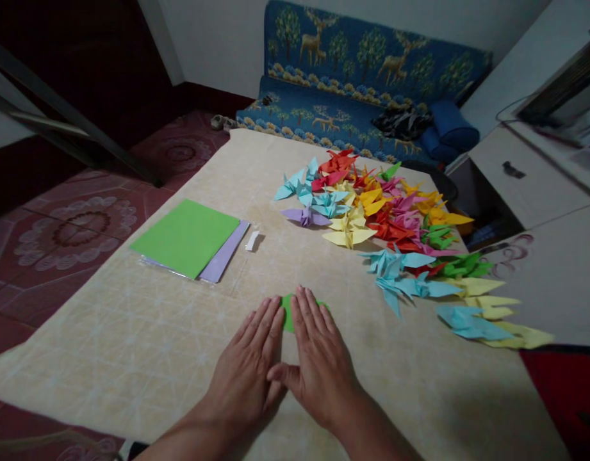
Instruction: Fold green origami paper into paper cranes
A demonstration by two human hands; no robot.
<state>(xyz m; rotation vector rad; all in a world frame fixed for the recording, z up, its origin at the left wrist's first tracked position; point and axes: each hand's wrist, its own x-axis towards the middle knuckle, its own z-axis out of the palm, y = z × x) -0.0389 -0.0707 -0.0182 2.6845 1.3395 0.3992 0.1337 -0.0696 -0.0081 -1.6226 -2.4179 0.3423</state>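
A small folded piece of green paper (287, 314) lies on the table, mostly hidden under my fingers. My left hand (251, 352) rests flat with its fingers stretched forward, the fingertips at the paper's left edge. Across the paper's middle and right part lies my right hand (318, 352), palm down, fingers straight and its thumb reaching toward the left hand. Neither hand grasps anything. Ahead and to the left is a stack of square paper sheets (186, 235), green on top with purple (224, 253) showing beneath.
Many folded paper cranes (371, 205) in several colours spread over the table's right side. A small white strip (252, 241) lies beside the sheets. Beyond the cloth-covered table (145, 358) stands a blue patterned sofa (323, 109); a white cabinet (535, 173) is at the right.
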